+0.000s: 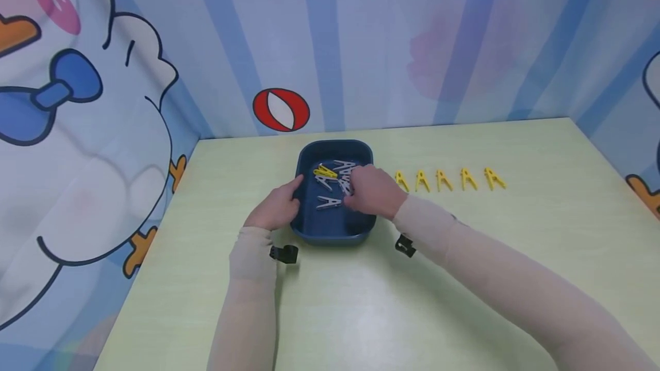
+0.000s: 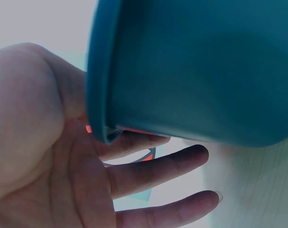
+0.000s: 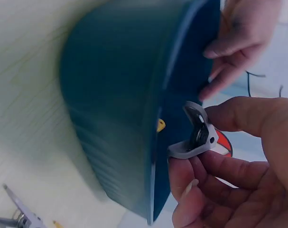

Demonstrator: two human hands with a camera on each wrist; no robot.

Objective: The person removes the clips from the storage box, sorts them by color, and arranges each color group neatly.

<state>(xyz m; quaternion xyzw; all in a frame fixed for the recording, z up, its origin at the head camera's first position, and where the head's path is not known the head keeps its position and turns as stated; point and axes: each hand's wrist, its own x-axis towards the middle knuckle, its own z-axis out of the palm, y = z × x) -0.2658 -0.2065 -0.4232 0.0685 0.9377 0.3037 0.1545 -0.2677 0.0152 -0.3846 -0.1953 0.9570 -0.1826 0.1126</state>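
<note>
A dark blue plastic bin stands on the table, with several whitish-grey clothespins and a yellow clothespin inside. My left hand holds the bin's left rim, thumb over the edge and the other fingers outside along the wall. At the bin's right side, my right hand pinches a grey clothespin between thumb and fingers; it shows in the right wrist view just above the rim. In the head view my hand hides that clothespin.
Several yellow clothespins lie in a row on the pale table, right of the bin. A grey clothespin lies on the table outside the bin in the right wrist view. A patterned curtain hangs behind the table.
</note>
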